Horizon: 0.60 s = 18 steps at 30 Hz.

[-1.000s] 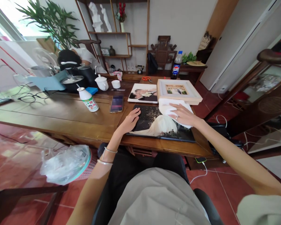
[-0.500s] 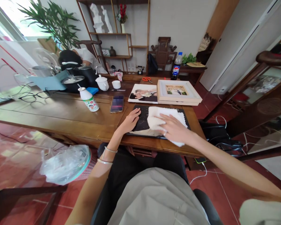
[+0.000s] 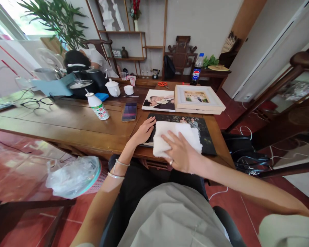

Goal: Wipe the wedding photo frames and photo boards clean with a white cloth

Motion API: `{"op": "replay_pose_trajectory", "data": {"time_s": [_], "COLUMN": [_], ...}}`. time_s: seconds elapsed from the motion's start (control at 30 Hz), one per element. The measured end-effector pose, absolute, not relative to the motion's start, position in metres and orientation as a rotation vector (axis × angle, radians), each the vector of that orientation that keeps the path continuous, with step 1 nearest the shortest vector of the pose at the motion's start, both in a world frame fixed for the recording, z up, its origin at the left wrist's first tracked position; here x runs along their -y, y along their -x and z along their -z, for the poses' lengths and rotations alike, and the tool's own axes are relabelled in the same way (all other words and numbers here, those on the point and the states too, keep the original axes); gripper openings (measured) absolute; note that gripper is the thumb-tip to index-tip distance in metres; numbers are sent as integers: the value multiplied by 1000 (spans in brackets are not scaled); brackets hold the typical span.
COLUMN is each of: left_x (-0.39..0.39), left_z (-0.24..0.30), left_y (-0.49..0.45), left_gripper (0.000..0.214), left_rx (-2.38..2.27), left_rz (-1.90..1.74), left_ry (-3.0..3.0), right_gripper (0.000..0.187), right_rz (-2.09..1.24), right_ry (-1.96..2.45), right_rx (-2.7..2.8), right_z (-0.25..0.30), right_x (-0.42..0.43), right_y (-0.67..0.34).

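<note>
A dark photo panel (image 3: 207, 135) lies flat at the near edge of the wooden table (image 3: 67, 123). My right hand (image 3: 181, 152) presses a white cloth (image 3: 180, 135) flat onto its near left part, fingers stretched out over the cloth. My left hand (image 3: 144, 130) rests on the panel's left edge, fingers spread and lying flat, holding nothing. A ring shows on the right hand and two bangles circle my left wrist.
Behind the panel lie an unframed photo print (image 3: 159, 100) and a white-framed photo (image 3: 198, 99). A phone (image 3: 129, 111), a small drink bottle (image 3: 96, 106), teaware (image 3: 113, 88), scissors (image 3: 161, 84) and a cola bottle (image 3: 197, 70) stand further back. A bagged bin (image 3: 74, 176) sits on the floor left; cables (image 3: 249, 159) lie right.
My right hand has slid the white cloth from the panel's far right corner across to its near left part. The left hand has stayed on the panel's left edge.
</note>
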<state>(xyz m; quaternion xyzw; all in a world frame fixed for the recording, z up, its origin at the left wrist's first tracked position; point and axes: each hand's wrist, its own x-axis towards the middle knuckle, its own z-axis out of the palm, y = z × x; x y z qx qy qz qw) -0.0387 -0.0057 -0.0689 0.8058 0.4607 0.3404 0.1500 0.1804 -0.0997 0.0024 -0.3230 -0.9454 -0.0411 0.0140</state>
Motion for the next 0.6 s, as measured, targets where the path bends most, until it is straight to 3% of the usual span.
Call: {"op": "replay_pose_trajectory", "data": {"time_s": [0.1, 0.37, 0.6], "left_x": [6, 5, 8], "left_z": [67, 69, 64], "left_y": [39, 39, 41], "left_gripper": [43, 42, 39], "left_rx": [-1299, -1292, -1237], "left_rz": [-971, -1016, -1006], "left_ry": [-2312, -2252, -2239], "right_gripper": [33, 38, 31], "right_rz": [115, 181, 232], "right_ry": [971, 1314, 1024], "right_rx": [2950, 2752, 2842], "right_z": [-1, -5, 10], "right_x": [107, 30, 110], "right_y": [-174, -165, -147]}}
